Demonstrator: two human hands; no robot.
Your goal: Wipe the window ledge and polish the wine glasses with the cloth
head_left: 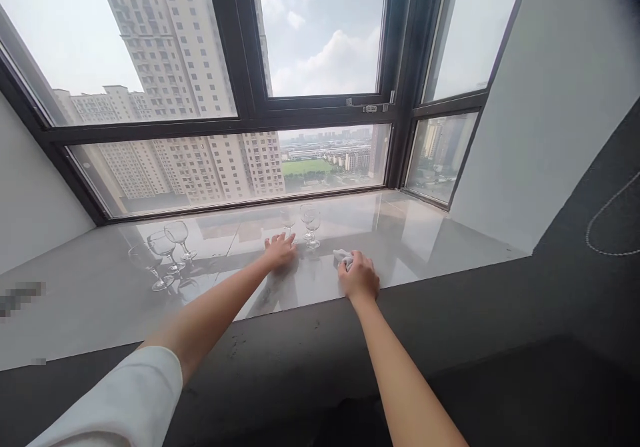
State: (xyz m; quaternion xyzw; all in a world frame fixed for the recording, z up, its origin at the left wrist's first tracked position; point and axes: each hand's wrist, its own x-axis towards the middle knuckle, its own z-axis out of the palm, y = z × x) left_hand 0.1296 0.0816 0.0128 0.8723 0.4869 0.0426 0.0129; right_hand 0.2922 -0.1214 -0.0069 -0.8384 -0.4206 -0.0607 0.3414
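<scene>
From the head camera, the left hand (pixel 280 250) lies flat on the glossy sill (pixel 425 234), fingers spread, touching nothing but the stone, just short of two wine glasses (pixel 311 224). The right hand (pixel 359 278) is curled around a white cloth (pixel 343 257) pressed to the sill. Three more glasses (pixel 165 252) stand well off left. Whether any sill is wiped cannot be told.

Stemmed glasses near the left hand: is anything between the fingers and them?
Nothing visible. The left hand lies flat on the glossy sill, the nearest clear stemmed wine glasses just beyond its fingers. The right hand grips a white cloth alongside.
</scene>
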